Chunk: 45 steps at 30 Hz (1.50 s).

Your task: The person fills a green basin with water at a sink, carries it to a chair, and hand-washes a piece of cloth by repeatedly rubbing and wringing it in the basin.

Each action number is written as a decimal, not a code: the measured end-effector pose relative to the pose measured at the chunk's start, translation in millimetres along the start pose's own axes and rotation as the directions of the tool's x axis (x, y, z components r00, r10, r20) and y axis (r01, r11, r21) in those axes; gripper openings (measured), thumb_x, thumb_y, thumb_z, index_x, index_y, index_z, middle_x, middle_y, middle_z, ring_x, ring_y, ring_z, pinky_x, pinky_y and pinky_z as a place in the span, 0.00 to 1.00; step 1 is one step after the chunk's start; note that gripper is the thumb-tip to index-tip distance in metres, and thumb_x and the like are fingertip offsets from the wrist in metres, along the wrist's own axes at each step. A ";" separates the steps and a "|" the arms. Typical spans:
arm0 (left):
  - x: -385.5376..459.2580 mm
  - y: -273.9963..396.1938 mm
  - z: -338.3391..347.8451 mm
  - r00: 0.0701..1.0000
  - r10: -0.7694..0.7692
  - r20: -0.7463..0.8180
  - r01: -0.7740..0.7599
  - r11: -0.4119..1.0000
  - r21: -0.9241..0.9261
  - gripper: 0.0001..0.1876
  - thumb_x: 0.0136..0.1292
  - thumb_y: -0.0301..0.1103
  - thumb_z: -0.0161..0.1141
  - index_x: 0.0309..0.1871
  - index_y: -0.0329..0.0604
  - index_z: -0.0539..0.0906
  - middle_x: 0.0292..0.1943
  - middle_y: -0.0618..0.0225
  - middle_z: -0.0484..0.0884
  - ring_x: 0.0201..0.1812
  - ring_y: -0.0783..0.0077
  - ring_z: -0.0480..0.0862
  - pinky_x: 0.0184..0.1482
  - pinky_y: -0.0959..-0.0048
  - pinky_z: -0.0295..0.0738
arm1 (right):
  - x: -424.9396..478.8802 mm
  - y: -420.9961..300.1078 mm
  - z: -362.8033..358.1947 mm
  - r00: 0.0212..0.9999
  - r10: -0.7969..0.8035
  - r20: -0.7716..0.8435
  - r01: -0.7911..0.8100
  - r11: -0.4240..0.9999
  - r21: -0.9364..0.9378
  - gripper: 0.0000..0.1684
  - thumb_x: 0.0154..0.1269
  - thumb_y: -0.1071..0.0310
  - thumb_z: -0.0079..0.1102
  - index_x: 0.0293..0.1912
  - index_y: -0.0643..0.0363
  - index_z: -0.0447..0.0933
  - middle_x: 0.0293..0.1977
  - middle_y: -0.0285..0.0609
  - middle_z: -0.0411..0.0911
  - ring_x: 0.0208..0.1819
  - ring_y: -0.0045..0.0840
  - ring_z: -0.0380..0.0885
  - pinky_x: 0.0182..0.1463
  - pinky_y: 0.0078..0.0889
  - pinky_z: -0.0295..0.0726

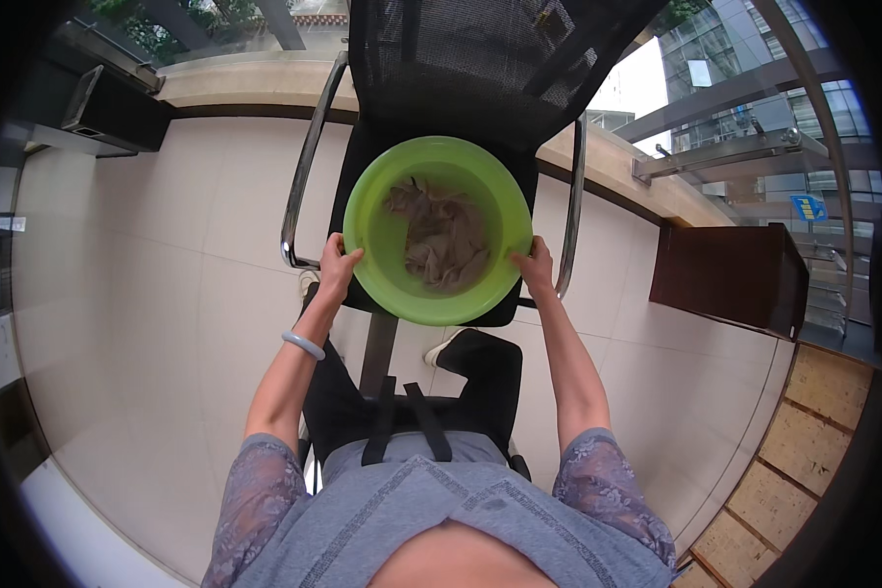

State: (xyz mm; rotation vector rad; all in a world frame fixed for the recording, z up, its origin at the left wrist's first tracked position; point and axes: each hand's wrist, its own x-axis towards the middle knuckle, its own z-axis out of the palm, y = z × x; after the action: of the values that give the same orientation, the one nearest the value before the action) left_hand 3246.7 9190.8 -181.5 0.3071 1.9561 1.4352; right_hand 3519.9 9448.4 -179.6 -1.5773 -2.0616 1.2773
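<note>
A round green plastic basin [367, 283] rests on the black seat of an office chair in front of me. In it lies a crumpled greyish-brown cloth [448, 242], which looks wet. My left hand [338, 264] grips the basin's left rim, with the thumb over the edge. On the opposite side my right hand [535, 266] holds the right rim, its thumb inside. The undersides of both grips are hidden.
The mesh-backed chair [470, 66] has chrome armrests [314, 154] either side of the basin. A dark brown box-shaped cabinet [728, 279] stands at right, a black box-shaped object [121, 110] at upper left. Windows and a stone ledge [257, 82] lie behind the chair.
</note>
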 end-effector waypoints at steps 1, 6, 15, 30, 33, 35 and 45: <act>2.7 -2.4 0.0 1.000 -0.013 0.003 0.013 1.000 -0.003 0.11 0.51 0.21 0.57 0.39 0.35 0.71 0.30 0.68 0.75 0.31 0.78 0.75 0.33 0.80 0.69 | 1.7 4.0 5.2 1.000 0.002 -0.006 -0.002 1.000 0.012 0.23 0.41 0.69 0.63 0.40 0.65 0.70 0.32 0.49 0.78 0.35 0.34 0.78 0.40 0.31 0.75; 4.7 -26.0 0.4 0.999 0.029 -0.014 -0.030 0.997 -0.076 0.13 0.51 0.23 0.58 0.40 0.33 0.71 0.32 0.65 0.76 0.34 0.75 0.76 0.39 0.76 0.70 | 1.7 10.6 18.9 0.999 0.033 0.028 -0.034 0.999 0.022 0.21 0.45 0.76 0.61 0.42 0.66 0.70 0.32 0.41 0.76 0.34 0.21 0.74 0.39 0.23 0.72; -24.1 -19.2 -3.7 0.919 0.363 -0.152 -0.324 0.918 0.230 0.20 0.55 0.29 0.60 0.50 0.35 0.70 0.37 0.61 0.73 0.32 0.74 0.73 0.35 0.75 0.71 | -56.5 -34.1 12.6 0.820 -0.512 -0.257 0.380 0.822 -0.425 0.26 0.50 0.75 0.59 0.51 0.62 0.65 0.44 0.48 0.70 0.45 0.39 0.69 0.49 0.35 0.69; 19.7 -17.0 -79.0 0.823 0.465 -0.326 -0.357 0.870 0.341 0.22 0.64 0.52 0.48 0.36 0.38 0.72 0.21 0.67 0.75 0.27 0.72 0.75 0.33 0.74 0.69 | -65.6 50.4 -28.6 0.948 -0.170 -0.268 0.262 0.896 0.359 0.23 0.64 0.46 0.48 0.34 0.57 0.62 0.16 0.37 0.71 0.19 0.20 0.73 0.25 0.23 0.70; 22.8 -22.2 -89.1 0.832 0.474 -0.290 -0.390 0.870 0.303 0.25 0.67 0.55 0.40 0.33 0.39 0.71 0.18 0.69 0.73 0.23 0.74 0.73 0.29 0.73 0.67 | -65.7 52.6 -27.1 0.964 -0.127 -0.233 0.205 0.914 0.350 0.25 0.62 0.43 0.50 0.33 0.58 0.64 0.15 0.35 0.70 0.16 0.19 0.71 0.23 0.20 0.70; 22.6 -22.6 -96.5 0.861 0.439 -0.257 -0.367 0.886 0.283 0.25 0.67 0.55 0.39 0.34 0.38 0.72 0.18 0.69 0.73 0.22 0.77 0.71 0.28 0.75 0.65 | -68.1 49.3 -25.8 0.956 -0.099 -0.277 0.200 0.909 0.366 0.26 0.61 0.43 0.50 0.30 0.58 0.66 0.13 0.34 0.68 0.15 0.19 0.71 0.21 0.21 0.70; -45.0 -35.1 -99.3 0.881 0.395 -0.262 -0.320 0.903 0.287 0.24 0.68 0.52 0.39 0.30 0.39 0.71 0.18 0.69 0.71 0.21 0.75 0.72 0.28 0.75 0.67 | -120.1 72.0 -24.6 0.901 -0.054 -0.430 0.202 0.930 0.306 0.23 0.63 0.47 0.50 0.26 0.58 0.65 0.10 0.34 0.66 0.12 0.18 0.68 0.17 0.23 0.67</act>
State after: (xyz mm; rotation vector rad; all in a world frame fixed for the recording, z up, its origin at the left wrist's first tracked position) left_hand 3223.1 9078.7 -180.4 0.6110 2.4382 1.5560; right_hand 3629.2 9357.6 -183.6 -1.3790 -1.5532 1.0673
